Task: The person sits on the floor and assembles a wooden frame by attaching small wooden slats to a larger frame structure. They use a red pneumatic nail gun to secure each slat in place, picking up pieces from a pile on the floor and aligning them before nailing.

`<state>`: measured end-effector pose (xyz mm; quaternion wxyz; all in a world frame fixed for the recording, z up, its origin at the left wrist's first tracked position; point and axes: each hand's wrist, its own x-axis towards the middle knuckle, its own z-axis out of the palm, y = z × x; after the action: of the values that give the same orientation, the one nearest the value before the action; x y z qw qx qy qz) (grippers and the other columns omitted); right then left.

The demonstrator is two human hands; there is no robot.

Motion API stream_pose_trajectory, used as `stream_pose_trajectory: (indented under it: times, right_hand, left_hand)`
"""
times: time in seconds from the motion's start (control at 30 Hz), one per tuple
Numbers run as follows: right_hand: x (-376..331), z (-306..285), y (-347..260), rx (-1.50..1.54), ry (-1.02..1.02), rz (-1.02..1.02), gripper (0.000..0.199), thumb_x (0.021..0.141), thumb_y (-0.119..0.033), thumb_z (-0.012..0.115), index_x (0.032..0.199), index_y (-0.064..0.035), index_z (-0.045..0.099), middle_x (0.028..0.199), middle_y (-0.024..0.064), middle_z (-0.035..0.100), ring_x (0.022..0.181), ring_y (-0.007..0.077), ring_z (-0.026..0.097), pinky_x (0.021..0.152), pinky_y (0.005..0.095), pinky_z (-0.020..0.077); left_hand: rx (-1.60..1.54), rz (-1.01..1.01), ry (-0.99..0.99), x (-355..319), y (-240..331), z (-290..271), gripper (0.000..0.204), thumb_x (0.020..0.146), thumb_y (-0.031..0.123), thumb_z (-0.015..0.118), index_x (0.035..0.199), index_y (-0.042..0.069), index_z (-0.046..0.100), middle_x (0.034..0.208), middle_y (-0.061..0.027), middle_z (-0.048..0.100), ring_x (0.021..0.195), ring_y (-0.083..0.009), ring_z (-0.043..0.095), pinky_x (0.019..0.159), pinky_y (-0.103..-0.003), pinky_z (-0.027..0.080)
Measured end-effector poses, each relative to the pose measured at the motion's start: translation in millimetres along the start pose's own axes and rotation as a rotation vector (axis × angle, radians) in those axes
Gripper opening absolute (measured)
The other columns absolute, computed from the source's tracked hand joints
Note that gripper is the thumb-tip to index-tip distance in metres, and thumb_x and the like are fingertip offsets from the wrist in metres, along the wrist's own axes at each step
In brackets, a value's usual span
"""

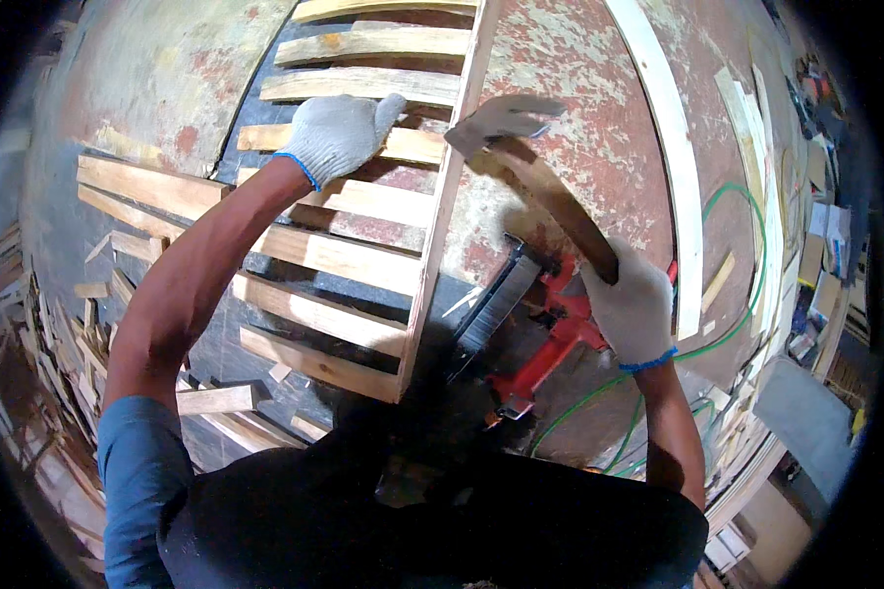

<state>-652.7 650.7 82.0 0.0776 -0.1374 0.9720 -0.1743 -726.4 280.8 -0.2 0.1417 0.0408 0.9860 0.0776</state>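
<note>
My left hand (336,139), in a white knit glove with a blue cuff, lies over a wooden slat (413,145) of a ladder-like frame. Its fingers curl down over the slat's far side, partly hidden, and the thumb points right. In my gloved right hand (631,306) is a claw hammer (560,201), gripped low on its handle. The hammer's dark head hovers beside or over the frame's long side rail (449,196); whether it touches cannot be told. Several slats run leftward from that rail. A red nail gun (550,358) with a long magazine lies just left of my right hand.
A green hose (570,407) curves across the floor at right. Beyond my right hand lies a long pale board (670,147). Planks (152,187) and offcuts are scattered at left, with a loose block (216,400) near my left elbow. More strips and boxes line the right side.
</note>
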Motion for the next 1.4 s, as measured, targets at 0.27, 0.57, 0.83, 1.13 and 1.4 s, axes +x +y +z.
stream_pose_trajectory:
  times: [0.27, 0.57, 0.83, 1.13, 1.4]
  right_hand:
    - [9, -15, -40, -0.027, 0.031, -0.032, 0.020, 0.086, -0.023, 0.074, 0.100, -0.0113, 0.067, 0.076, 0.0167, 0.068, 0.070, 0.0390, 0.069, 0.062, 0.0473, 0.0539]
    - [-9, 6, -27, -0.049, -0.148, 0.027, 0.028, 0.087, -0.035, 0.072, 0.101, -0.0124, 0.068, 0.074, 0.0198, 0.067, 0.067, 0.0387, 0.069, 0.058, 0.0483, 0.0532]
    - [-127, -3, 103, 0.679, -0.037, 0.911, 0.031, 0.087, -0.034, 0.074, 0.088, -0.0036, 0.070, 0.068, 0.0049, 0.066, 0.058, 0.0126, 0.061, 0.058, 0.0343, 0.0495]
    - [-203, 35, 110, 0.000, 0.243, 0.772, 0.054, 0.081, -0.042, 0.076, 0.120, -0.0047, 0.066, 0.108, 0.0225, 0.071, 0.104, 0.0359, 0.068, 0.092, 0.0485, 0.0516]
    - [-153, 122, 31, 1.369, -0.136, 0.815, 0.023, 0.086, -0.022, 0.072, 0.096, -0.0014, 0.068, 0.087, 0.0074, 0.070, 0.082, 0.0209, 0.069, 0.076, 0.0342, 0.0543]
  left_hand:
    - [0.103, 0.111, 0.030, -3, -9, 5, 0.053, 0.107, 0.042, 0.034, 0.098, 0.007, 0.073, 0.080, -0.0188, 0.073, 0.072, -0.0391, 0.071, 0.062, -0.052, 0.054]
    - [-0.021, -0.012, 0.043, -7, -8, 8, 0.077, 0.107, 0.053, 0.023, 0.081, 0.003, 0.075, 0.080, -0.0210, 0.072, 0.076, -0.0411, 0.071, 0.073, -0.053, 0.054]
    - [-0.180, 0.072, 0.370, -16, -5, 23, 0.050, 0.104, 0.041, 0.040, 0.087, 0.006, 0.071, 0.085, -0.0210, 0.071, 0.081, -0.0428, 0.068, 0.074, -0.055, 0.052]
    - [-0.251, 0.075, 0.110, -20, 78, -16, 0.060, 0.098, 0.059, 0.046, 0.093, 0.007, 0.075, 0.091, -0.0215, 0.072, 0.088, -0.0437, 0.068, 0.079, -0.053, 0.052]
    - [-0.221, -0.129, 0.048, -6, 89, -23, 0.054, 0.093, 0.055, 0.053, 0.098, 0.006, 0.074, 0.095, -0.0226, 0.073, 0.091, -0.0417, 0.070, 0.084, -0.050, 0.053]
